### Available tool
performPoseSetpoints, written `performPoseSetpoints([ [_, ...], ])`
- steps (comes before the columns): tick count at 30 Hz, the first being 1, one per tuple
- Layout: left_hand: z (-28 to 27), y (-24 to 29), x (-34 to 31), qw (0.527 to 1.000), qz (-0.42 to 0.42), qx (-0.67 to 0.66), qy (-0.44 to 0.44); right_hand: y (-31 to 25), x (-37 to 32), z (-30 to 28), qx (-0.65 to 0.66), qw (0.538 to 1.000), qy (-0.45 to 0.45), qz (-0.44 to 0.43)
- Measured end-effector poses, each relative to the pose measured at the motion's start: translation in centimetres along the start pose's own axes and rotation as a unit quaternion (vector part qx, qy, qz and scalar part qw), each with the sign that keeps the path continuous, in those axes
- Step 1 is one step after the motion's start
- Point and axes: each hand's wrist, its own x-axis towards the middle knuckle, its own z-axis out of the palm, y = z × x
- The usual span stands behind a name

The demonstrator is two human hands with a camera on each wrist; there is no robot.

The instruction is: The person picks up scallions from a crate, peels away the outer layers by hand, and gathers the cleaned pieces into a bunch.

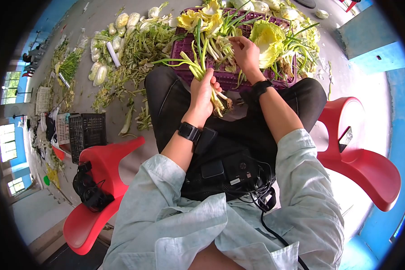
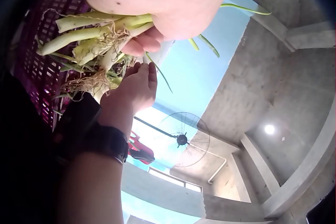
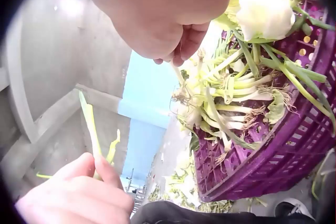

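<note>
My left hand [image 1: 204, 92] grips a bunch of green onions [image 1: 201, 63] by their white stalks, the roots hanging just below the fist. In the left wrist view the palm [image 2: 168, 3] is wrapped round the rooted ends [image 2: 94, 35]. My right hand [image 1: 245, 53] reaches into the purple crate [image 1: 231, 82] and pinches a single onion stalk [image 3: 178, 74] between thumb and fingertips [image 3: 181, 45]. More onions [image 3: 231, 103] and yellow cabbage heads [image 1: 267, 38] lie in the crate [image 3: 283, 155]. Both hands are over the crate's near edge, above my knees.
Red plastic seats stand at my left [image 1: 99, 180] and right [image 1: 360, 157], the right one with a phone [image 1: 345, 138] on it. A black crate [image 1: 87, 130] stands on the floor at left. Vegetable trimmings [image 1: 137, 49] and pale cabbages [image 1: 121, 22] cover the concrete floor ahead-left.
</note>
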Motion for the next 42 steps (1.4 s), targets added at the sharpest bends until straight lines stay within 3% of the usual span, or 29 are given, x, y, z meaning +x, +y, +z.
performPoseSetpoints([
  [6, 0.1, 0.3, -0.2, 1.0, -0.012, -0.011, -0.007, -0.4, 0.5, -0.2, 0.058, 0.997, 0.054, -0.024],
  [16, 0.2, 0.3, -0.2, 1.0, -0.021, -0.016, -0.003, -2.6, 0.6, -0.8, 0.18, 0.983, 0.021, 0.004],
  [19, 0.2, 0.3, -0.2, 1.0, -0.02, -0.009, -0.005, -2.3, 1.2, -0.4, 0.3, 0.953, 0.037, 0.012],
  [22, 0.1, 0.2, -0.1, 1.0, -0.019, -0.004, -0.007, -1.5, 2.0, -0.3, 0.464, 0.882, 0.053, 0.06],
  [26, 0.1, 0.2, -0.1, 1.0, -0.02, -0.002, -0.009, -1.4, 2.5, -1.6, 0.557, 0.815, 0.077, 0.137],
  [42, 0.1, 0.2, -0.1, 1.0, -0.024, -0.001, -0.007, -2.9, 2.7, -3.2, 0.662, 0.742, 0.007, 0.104],
])
